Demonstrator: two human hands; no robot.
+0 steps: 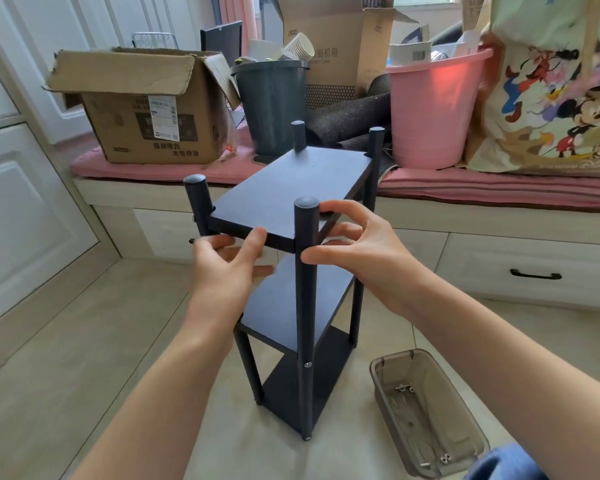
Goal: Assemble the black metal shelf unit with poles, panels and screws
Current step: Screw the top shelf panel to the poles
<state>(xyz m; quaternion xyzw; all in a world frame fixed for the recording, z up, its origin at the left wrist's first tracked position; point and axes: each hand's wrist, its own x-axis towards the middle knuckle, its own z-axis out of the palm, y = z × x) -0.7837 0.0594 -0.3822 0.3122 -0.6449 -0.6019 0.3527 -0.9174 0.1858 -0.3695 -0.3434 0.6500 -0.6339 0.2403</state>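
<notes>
In the head view, the shelf [293, 271] stands upright on the floor at the centre of the frame, three dark panels stacked between four poles. The top panel [291, 195] sits just below the pole tops, centre of the frame.

The left hand [226, 268] comes up from the lower left. Its thumb lies on the front edge of the top panel, and its fingers reach beneath that panel, so the hand pinches the panel's near edge between thumb and fingers. The fingers are moderately spread, not tightly closed.

The right hand [357, 251] comes in from the lower right, beside the near right pole [306, 306]. Its thumb touches the pole just under the top panel, and its fingers curl past the pole towards the panel's right edge. The hand forms a loose, half-closed claw about the pole and panel corner; whether the fingertips press the panel I cannot tell.

A screw [307, 365] shows on the near right pole at the middle panel's level.

In the lower right a clear tray [430, 410] lies on the floor, holding a few small screws.

Across the upper frame, on a pink cushioned bench, stand a cardboard box [142, 109], a dark bin [271, 105] and a pink bucket [430, 109].
</notes>
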